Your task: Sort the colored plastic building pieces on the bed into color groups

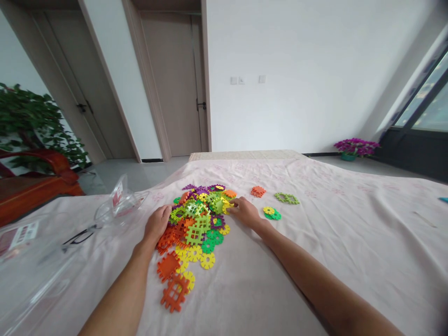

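Note:
A heap of flat plastic interlocking pieces (201,221) lies on the cloth, mixing orange and lime squares with purple, green and yellow ones. My left hand (157,225) rests against the heap's left side, its fingers stretched along the edge and partly hidden by the pieces. On the other side, my right hand (245,213) has its thumb and fingers closed at a yellow notched disc (226,206) on the heap's right edge. Orange squares (175,293) and yellow discs (207,261) spill toward me at the near end.
Apart on the right lie an orange square (258,191), two lime pieces (286,199) and a yellow disc (269,211) over green. Clear plastic packaging (121,200) and black-framed glasses (80,237) are at left. The floral cloth (350,224) covers the surface.

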The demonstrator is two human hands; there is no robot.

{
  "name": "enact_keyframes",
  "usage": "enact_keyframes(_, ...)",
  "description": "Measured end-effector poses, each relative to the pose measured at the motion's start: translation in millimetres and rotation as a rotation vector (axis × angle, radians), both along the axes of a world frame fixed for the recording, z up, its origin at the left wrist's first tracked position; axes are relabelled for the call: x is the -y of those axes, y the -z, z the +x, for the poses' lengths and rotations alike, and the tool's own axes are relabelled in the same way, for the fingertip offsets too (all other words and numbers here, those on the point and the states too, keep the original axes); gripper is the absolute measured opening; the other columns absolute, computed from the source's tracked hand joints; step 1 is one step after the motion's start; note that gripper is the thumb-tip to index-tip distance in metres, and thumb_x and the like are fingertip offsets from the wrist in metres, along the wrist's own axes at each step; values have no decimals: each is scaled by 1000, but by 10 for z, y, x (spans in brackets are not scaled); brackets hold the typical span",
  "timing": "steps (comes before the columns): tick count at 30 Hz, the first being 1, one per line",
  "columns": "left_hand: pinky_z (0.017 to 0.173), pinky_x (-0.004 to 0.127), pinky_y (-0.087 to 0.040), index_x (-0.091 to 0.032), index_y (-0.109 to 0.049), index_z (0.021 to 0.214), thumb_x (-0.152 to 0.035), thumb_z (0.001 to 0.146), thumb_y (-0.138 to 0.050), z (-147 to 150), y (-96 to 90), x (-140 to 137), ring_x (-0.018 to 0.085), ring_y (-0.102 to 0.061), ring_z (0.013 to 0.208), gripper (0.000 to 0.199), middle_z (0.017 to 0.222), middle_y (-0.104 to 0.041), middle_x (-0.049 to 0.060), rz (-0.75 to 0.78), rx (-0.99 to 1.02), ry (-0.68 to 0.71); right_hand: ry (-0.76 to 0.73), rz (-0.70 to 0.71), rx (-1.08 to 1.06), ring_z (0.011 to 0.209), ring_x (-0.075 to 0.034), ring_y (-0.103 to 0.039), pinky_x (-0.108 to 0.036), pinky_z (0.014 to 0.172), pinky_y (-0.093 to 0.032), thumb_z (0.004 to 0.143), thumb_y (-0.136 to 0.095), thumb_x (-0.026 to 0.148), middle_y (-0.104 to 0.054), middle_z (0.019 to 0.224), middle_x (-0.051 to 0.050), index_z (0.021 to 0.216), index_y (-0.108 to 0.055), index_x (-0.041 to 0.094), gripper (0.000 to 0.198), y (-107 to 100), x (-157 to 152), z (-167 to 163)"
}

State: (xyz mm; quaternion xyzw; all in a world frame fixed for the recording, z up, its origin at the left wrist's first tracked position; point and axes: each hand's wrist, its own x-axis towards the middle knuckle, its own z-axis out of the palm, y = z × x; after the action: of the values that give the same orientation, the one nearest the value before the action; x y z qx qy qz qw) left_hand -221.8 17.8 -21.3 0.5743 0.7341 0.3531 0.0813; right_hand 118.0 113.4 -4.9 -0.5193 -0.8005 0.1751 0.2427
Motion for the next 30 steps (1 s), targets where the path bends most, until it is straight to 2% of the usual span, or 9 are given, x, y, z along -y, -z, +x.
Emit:
enact_keyframes(2, 103, 31, -40, -22, -67, 116, -48, 93, -29, -7, 9, 0, 23, -58, 118, 51, 124, -67, 7, -3, -2, -2, 31, -3, -8, 88, -18, -61, -24, 67, -38, 76, -69, 44, -68, 105, -2, 96, -72, 26, 27, 11, 15, -40)
enact_keyframes(5, 103, 31, -40, -23, -67, 116, -48, 93, -29, -13, 16, 2, 23, -58, 118, 51, 124, -67, 6, -4, -3, -3, 54, -44, -98, 81, -17, -61, -23, 64, -37, 74, -70, 41, -70, 93, -1, 85, -70, 23, 21, 50, -3, -44)
enact_keyframes(8, 102, 31, -41, -24, -67, 117, -47, 93, -29, -15, 17, 1, 23, -58, 118, 50, 124, -67, 6, -4, -2, -6, 10, -120, -261, 69, -14, -59, -23, 61, -39, 78, -63, 37, -69, 78, 0, 83, -68, 19, 20, 89, -84, 50)
enact_keyframes(11, 102, 31, -41, -24, -67, 117, -47, 93, -30, -18, 19, -2, 23, -58, 118, 50, 125, -67, 6, -7, -6, -6, 10, -129, -340, 65, -14, -59, -23, 60, -41, 79, -58, 36, -68, 73, -1, 84, -69, 17, 22, 66, -188, 265)
enact_keyframes(13, 101, 32, -41, -24, -66, 118, -47, 93, -30, -21, 21, -3, 23, -58, 118, 50, 125, -66, 6, -11, -7, -7, 58, -66, -311, 67, -15, -60, -23, 61, -42, 79, -56, 35, -69, 73, -2, 82, -70, 17, 23, 8, -240, 468)
enact_keyframes(16, 101, 32, -40, -24, -66, 118, -47, 94, -29, -26, 26, -2, 24, -58, 119, 50, 126, -66, 7, -18, -3, -10, 228, 30, -199, 68, -16, -60, -24, 60, -40, 79, -54, 36, -68, 70, -1, 81, -71, 18, 25, -82, -266, 804)
enact_keyframes(20, 102, 33, -40, -24, -66, 119, -47, 94, -29, -28, 30, -1, 24, -58, 119, 50, 127, -65, 7, -23, -1, -13, 404, 22, -97, 68, -17, -60, -24, 58, -38, 78, -53, 37, -69, 73, -2, 81, -73, 20, 27, -68, -233, 1174)
enact_keyframes(25, 101, 32, -40, -24, -65, 118, -45, 94, -29, -21, 27, 0, 23, -57, 118, 48, 126, -66, 7, -26, -7, -18, 451, 9, -54, 78, -19, -63, -25, 64, -41, 78, -53, 36, -71, 82, -3, 87, -74, 21, 28, 80, -180, 1348)
enact_keyframes(30, 100, 32, -41, -24, -65, 119, -44, 95, -29, -23, 31, 0, 23, -58, 117, 48, 126, -66, 7, -34, -13, -23, 444, 59, -54, 84, -21, -64, -27, 69, -43, 82, -50, 37, -73, 90, -4, 92, -75, 22, 31, 102, -143, 1335)
